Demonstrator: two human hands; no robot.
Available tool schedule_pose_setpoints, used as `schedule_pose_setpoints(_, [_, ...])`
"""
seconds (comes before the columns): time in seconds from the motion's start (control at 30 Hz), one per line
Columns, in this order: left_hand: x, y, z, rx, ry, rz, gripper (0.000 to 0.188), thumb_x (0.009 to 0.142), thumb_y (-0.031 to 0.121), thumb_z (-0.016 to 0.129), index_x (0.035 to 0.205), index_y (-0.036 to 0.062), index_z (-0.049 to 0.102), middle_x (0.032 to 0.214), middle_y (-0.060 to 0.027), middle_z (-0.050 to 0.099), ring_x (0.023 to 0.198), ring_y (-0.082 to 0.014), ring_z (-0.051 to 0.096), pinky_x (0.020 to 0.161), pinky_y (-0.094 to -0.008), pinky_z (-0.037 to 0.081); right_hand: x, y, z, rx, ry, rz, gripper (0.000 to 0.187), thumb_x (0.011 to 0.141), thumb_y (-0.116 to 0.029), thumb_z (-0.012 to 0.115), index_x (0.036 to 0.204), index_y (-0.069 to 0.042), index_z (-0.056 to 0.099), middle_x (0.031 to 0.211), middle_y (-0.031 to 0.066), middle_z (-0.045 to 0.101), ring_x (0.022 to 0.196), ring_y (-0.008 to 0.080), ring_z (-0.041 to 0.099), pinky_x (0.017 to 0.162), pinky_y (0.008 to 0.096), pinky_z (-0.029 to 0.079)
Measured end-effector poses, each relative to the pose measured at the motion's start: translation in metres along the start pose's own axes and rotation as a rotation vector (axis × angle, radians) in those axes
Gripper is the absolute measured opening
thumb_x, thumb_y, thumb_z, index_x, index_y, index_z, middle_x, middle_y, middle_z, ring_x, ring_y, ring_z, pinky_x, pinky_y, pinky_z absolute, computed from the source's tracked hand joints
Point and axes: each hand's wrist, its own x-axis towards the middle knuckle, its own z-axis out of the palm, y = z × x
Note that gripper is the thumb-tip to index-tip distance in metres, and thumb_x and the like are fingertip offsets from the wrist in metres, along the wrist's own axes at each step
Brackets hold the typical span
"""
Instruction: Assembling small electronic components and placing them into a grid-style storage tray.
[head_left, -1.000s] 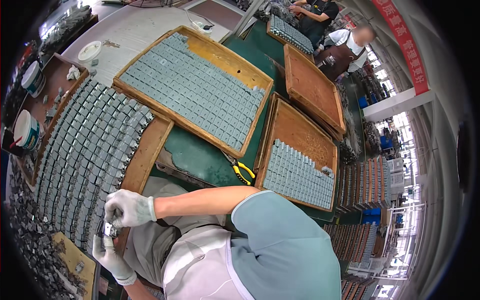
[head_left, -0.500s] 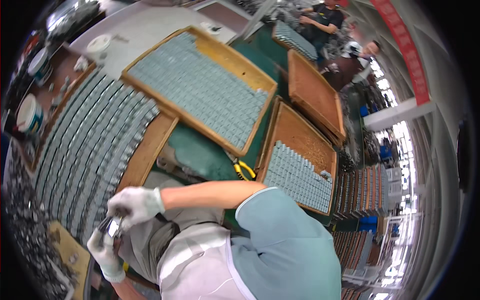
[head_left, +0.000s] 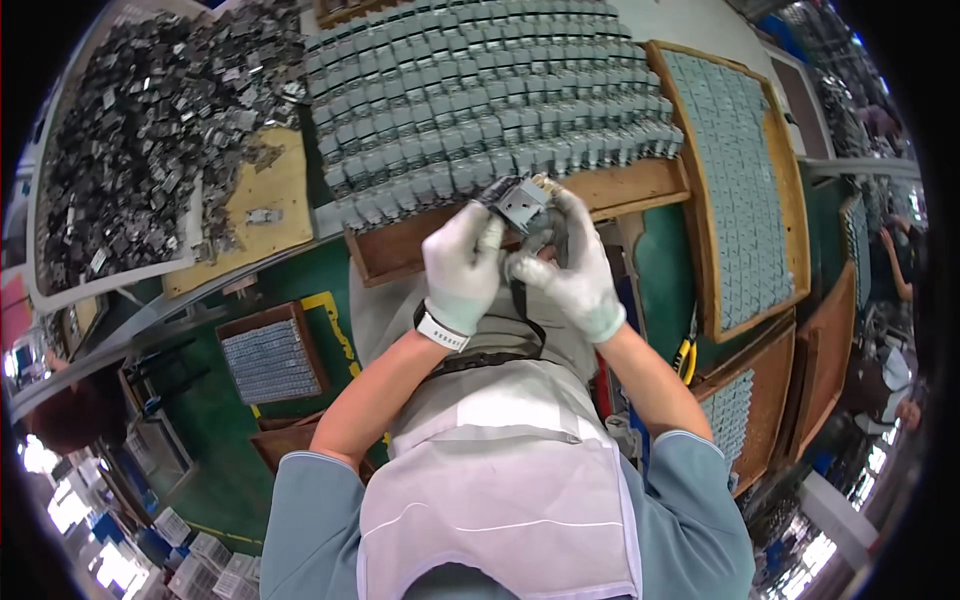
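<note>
Grey metal part (head_left: 522, 204): there it is, right between the two gloved hands, at the fingertips!
Facing: a pale flat face with small dark spots looks up at the wearer, tilted, a darker end leaning toward the left fingers.
Long axis: tough call, the face looks nearly square and fingers cover the ends; I cannot tell.
Left hand (head_left: 465, 260): clamped on the part's left side.
Right hand (head_left: 580, 275): fingers bent in at its right edge; firm grip or mere touch, I cannot tell.
Rows of grey parts (head_left: 490, 95): just beyond both hands, in a wooden tray (head_left: 625, 195).
Heap of loose parts (head_left: 160, 130): well left of the left hand.
Yellow-handled pliers (head_left: 685, 360): right of the right hand.
</note>
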Motion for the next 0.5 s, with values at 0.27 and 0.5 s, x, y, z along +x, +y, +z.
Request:
schedule_pose_setpoints(0.27, [-0.008,0.003,0.018,-0.859,-0.531,-0.322,0.059,0.085,0.005,0.062,0.137,-0.0105,0.039,0.120,-0.0129,0.057,0.109,-0.0143,0.053,0.096,-0.0266,0.042,-0.012,-0.012,-0.028,-0.710,0.214,-0.405,0.061,0.068,-0.010,0.078,0.124,-0.001,0.056,0.106,0.0169,0.068,0.090,0.0293,0.069,0.078,0.0347,0.055])
schedule_pose_setpoints(0.5, [0.004,0.028,0.057,-0.686,-0.624,-0.336,0.032,0.085,0.004,0.065,0.114,-0.0039,0.054,0.103,-0.0062,0.060,0.092,-0.0131,0.058,0.085,-0.0287,0.048,-0.025,-0.017,-0.050,-0.854,0.270,-0.467,0.056,0.067,-0.002,0.069,0.122,-0.002,0.058,0.107,0.0174,0.068,0.092,0.0337,0.068,0.080,0.0370,0.055])
